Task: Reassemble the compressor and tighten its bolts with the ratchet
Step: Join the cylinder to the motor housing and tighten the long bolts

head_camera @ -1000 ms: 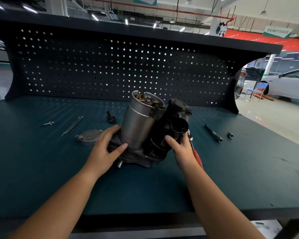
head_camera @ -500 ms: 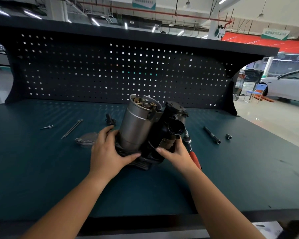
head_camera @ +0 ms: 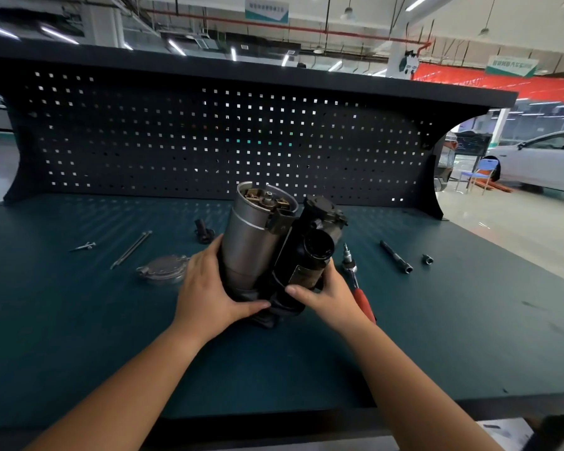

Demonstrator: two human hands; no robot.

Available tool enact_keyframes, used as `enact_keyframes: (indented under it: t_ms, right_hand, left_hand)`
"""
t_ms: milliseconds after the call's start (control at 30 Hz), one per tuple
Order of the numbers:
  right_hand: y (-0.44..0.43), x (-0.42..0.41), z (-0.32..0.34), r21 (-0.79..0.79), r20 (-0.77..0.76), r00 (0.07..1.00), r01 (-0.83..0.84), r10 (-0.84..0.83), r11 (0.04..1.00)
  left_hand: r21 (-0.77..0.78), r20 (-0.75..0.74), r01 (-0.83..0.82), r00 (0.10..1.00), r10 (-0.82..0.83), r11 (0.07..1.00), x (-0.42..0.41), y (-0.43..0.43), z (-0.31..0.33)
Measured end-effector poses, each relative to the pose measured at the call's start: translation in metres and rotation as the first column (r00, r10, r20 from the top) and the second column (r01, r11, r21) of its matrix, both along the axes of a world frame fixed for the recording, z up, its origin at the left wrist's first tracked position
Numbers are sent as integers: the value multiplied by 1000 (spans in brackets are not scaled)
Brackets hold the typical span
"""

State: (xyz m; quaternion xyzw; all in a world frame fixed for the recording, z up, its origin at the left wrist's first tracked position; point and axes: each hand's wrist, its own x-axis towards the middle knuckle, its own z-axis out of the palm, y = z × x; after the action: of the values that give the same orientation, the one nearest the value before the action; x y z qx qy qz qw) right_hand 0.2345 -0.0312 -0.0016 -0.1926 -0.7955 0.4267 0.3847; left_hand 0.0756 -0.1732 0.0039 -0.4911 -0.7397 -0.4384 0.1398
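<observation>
Compressor (head_camera: 264, 252) at frame centre, tilted, base on the tabletop (head_camera: 79, 320). I see the left hand (head_camera: 205, 294) and right hand (head_camera: 331, 296) curled round its lower body, each grip closed on it. Red-handled ratchet (head_camera: 358, 288) lies just right, partly hidden behind the right hand. Left of centre: round cover (head_camera: 163, 270), long bolts (head_camera: 131, 249). Right: extension bar (head_camera: 396, 256), socket (head_camera: 428, 259).

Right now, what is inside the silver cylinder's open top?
At the rim of the silver cylinder, brass-coloured parts surround a central shaft. Its wall hides everything deeper.
</observation>
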Motion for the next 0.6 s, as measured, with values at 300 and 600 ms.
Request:
enact_keyframes:
  t_ms: [300, 600]
  right_hand:
    - [-18, 8, -8, 92, 78, 993, -99, 92, 991]
    - [-19, 10, -7, 87, 60, 993, -104, 99, 991]
  left_hand:
    - [-25, 130, 155, 980, -150, 988, -26, 1, 2]
    - [22, 115, 188, 975, -189, 982, -20, -3, -2]
